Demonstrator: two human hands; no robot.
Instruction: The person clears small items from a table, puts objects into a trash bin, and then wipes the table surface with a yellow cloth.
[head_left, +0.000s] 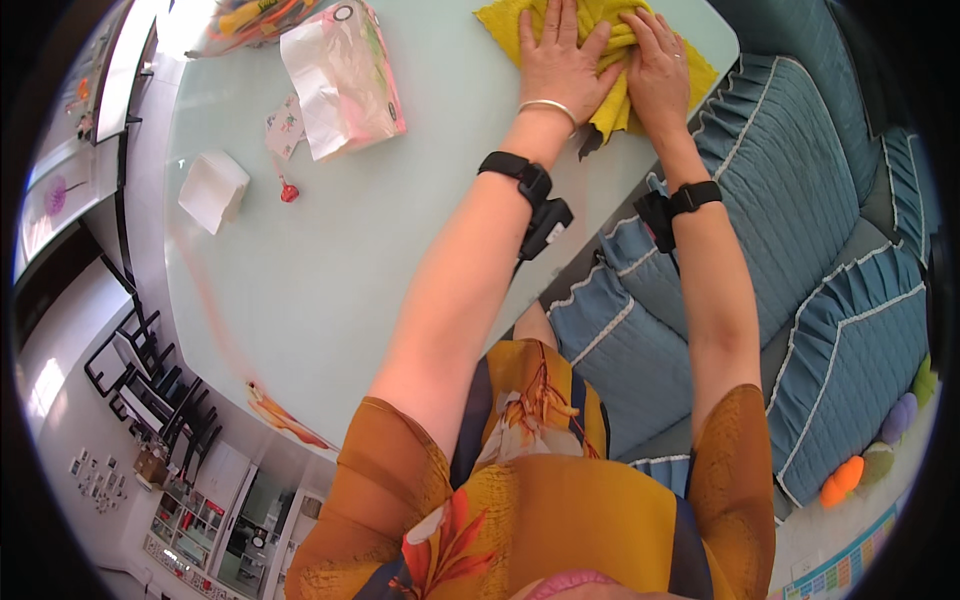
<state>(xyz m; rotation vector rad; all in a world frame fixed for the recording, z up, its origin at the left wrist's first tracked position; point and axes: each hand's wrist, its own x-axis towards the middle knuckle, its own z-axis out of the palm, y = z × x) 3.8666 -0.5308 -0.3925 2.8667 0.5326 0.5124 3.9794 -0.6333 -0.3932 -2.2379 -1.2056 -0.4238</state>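
A yellow cloth (619, 101) lies rumpled on the far right corner of a pale glass-topped table (337, 247). My left hand (562, 64), with a bangle at its wrist, rests palm down on the cloth, fingers spread. Close beside it, my right hand (660, 79) curls its fingers over a bunched fold; its thumb is hidden. A dark corner (590, 142) shows at the cloth's near edge. Black straps with small devices circle both wrists.
On the table are a pack of tissues (349, 82), a white paper box (214, 189), a red-wrapped lollipop (288, 190) and a patterned card (286, 127). A clear bag of colourful things (251, 19) sits farther back. A blue quilted sofa (787, 142) borders the table's right side.
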